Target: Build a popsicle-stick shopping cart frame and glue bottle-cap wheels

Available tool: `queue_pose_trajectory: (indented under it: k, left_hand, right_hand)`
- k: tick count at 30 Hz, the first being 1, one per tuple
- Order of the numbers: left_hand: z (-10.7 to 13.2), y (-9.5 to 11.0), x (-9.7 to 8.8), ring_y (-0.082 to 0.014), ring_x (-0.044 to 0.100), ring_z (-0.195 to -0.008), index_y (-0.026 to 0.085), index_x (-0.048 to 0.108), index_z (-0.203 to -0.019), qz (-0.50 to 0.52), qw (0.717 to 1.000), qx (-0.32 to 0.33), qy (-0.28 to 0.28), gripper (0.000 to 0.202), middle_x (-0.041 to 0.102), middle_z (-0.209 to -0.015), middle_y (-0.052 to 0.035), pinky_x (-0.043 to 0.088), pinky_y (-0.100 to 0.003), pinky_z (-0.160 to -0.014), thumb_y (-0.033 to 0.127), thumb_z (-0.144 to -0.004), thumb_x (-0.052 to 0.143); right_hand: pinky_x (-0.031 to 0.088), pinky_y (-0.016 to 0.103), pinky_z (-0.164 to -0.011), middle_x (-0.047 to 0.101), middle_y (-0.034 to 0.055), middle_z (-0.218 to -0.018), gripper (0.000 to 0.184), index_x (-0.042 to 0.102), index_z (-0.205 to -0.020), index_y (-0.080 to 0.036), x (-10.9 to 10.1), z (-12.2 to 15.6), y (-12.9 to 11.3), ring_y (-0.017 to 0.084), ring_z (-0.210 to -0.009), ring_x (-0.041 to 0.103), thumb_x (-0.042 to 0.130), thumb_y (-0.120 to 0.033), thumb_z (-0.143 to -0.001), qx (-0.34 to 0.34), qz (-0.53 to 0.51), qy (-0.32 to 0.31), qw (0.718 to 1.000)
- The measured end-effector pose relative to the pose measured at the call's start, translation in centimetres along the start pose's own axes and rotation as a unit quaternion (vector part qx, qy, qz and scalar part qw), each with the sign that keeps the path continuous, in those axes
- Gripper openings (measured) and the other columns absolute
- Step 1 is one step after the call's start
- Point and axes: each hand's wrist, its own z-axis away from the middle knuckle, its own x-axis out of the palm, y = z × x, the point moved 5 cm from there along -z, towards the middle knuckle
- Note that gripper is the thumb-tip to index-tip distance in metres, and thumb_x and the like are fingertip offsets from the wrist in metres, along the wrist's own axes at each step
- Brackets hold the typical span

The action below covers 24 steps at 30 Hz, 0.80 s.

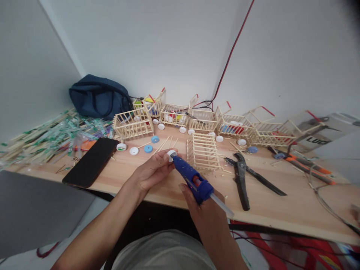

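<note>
Between the fingers of my left hand [156, 168] is a white bottle cap [170, 153]. My right hand [209, 213] is wrapped round a blue hot glue gun [188, 174], and its nozzle meets the cap. A clear glue stick [222, 204] pokes out of the gun's rear. Just beyond the gun, a small stick-built basket [204, 150] lies on the wooden table [171, 187]. Loose blue caps [148, 149] and a white cap with a hole [134, 151] rest left of my hands, near several thin sticks [165, 144].
Several stick-built carts with red handles [234, 125] line the wall. Pliers [243, 180] and orange-handled cutters [306, 167] lie to the right. On the left are a black phone [90, 162], a heap of wrapped chopsticks [56, 131] and a blue bag [98, 96].
</note>
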Motion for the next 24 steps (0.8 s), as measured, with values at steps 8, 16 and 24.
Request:
queue_pose_trajectory:
  k: [8,16,24]
  left_hand:
    - [0.03,-0.05,0.05,-0.0133,0.065,-0.083,0.01,0.073,-0.088,0.006,1.0,-0.006,0.005,0.036,0.074,-0.085,-0.0052,0.048,-0.021,-0.083,0.026,-0.06,0.089]
    - [0.06,-0.1,0.11,-0.0128,0.066,-0.083,0.01,0.074,-0.087,0.01,1.0,-0.009,0.009,0.034,0.074,-0.085,-0.0051,0.048,-0.02,-0.083,0.023,-0.059,0.089]
    - [-0.06,-0.14,-0.22,-0.0128,0.066,-0.081,0.009,0.074,-0.089,0.006,1.0,-0.005,-0.009,0.032,0.074,-0.084,-0.0062,0.049,-0.019,-0.081,0.02,-0.062,0.088]
  right_hand:
    - [0.052,0.027,-0.052,0.072,0.0046,-0.068,0.021,0.066,-0.076,-0.023,-0.07,0.0,0.16,0.02,-0.058,0.067,0.058,-0.039,-0.086,-0.014,0.01,0.01,1.0]
    - [0.052,0.027,-0.052,0.071,0.0039,-0.068,0.021,0.065,-0.076,-0.022,0.03,0.08,0.23,0.02,-0.058,0.066,0.058,-0.04,-0.086,0.011,-0.012,-0.007,1.0]
    - [0.057,0.031,-0.066,0.075,0.0093,-0.079,0.027,0.072,-0.091,-0.018,-0.1,-0.19,-0.18,0.024,-0.073,0.071,0.057,-0.039,-0.085,0.001,-0.018,0.023,1.0]
